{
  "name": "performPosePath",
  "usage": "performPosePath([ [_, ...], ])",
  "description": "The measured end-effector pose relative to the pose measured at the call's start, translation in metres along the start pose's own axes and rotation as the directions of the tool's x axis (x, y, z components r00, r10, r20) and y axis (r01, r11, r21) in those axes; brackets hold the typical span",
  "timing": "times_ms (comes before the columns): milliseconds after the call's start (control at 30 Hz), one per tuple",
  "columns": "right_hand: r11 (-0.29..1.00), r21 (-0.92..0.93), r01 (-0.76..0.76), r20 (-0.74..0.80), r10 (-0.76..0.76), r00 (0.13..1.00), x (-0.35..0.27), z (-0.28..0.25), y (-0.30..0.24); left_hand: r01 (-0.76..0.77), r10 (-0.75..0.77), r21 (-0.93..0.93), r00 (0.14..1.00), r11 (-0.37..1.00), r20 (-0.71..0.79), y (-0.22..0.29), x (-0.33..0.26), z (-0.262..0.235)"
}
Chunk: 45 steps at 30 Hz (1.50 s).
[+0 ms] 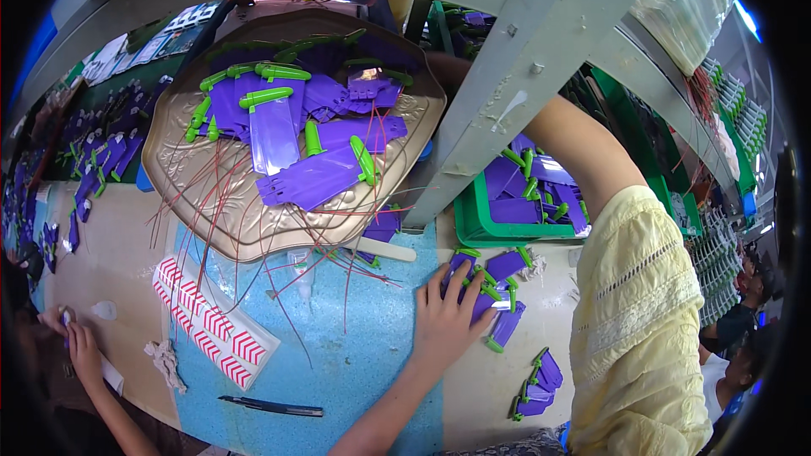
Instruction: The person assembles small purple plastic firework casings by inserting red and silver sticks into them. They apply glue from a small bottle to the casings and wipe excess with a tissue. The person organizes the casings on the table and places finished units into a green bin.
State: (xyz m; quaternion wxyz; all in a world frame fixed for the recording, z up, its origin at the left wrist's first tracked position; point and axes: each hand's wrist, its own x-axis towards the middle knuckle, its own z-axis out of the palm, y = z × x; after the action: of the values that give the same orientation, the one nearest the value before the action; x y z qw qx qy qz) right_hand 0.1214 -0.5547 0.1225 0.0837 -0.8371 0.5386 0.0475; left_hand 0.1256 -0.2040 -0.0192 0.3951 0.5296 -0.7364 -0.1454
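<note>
My left hand (452, 312) lies with fingers spread over a loose cluster of flat purple plastic pieces with green ends (507, 263) on the table. Its fingertips touch some of them. My right forearm (583, 148), in a yellow sleeve, reaches up and passes behind a grey metal post (515, 59). The fingers of that hand cannot be made out. Left of the post, a bronze-coloured embossed tray (182, 194) bears a heap of similar purple and green pieces (279, 135). Thin red wires (220, 194) hang over its front edge.
A green bin (473, 224) of purple pieces stands behind my left hand. On the blue mat lie a red-and-white chevron strip sheet (215, 321) and a black-handled cutter (270, 407). A small purple group (538, 384) lies nearer. Another person's hand (83, 355) works at far left.
</note>
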Motion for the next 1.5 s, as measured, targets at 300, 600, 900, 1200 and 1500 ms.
performPosePath([
  [300, 0.955, 0.278, -0.108, -0.144, 0.153, 0.978, -0.117, -0.058, 0.041, -0.028, 0.028, -0.034, 1.0, 0.999, -0.01, 0.01, 0.004, 0.008],
  [600, 0.812, 0.582, -0.035, -0.254, 0.222, 0.941, -0.463, 0.043, 0.026, -0.239, 0.212, -0.245, 0.968, 0.94, -0.131, 0.048, 0.009, -0.026],
  [900, 0.798, 0.601, 0.042, -0.354, 0.219, 0.909, -0.385, 0.157, 0.102, 0.591, -0.406, -0.721, 0.796, 0.361, 0.449, 0.081, -0.058, -0.003],
  [1200, 0.331, 0.939, 0.096, -0.124, 0.066, 0.99, -0.468, 0.151, 0.033, 0.08, -0.662, -0.997, 0.746, -0.012, 0.068, 0.123, -0.07, -0.007],
  [1500, 0.715, 0.599, 0.36, -0.546, 0.036, 0.837, -0.491, 0.125, 0.056, 0.383, -0.394, -0.648, 0.909, 0.658, 0.138, 0.167, -0.079, -0.001],
])
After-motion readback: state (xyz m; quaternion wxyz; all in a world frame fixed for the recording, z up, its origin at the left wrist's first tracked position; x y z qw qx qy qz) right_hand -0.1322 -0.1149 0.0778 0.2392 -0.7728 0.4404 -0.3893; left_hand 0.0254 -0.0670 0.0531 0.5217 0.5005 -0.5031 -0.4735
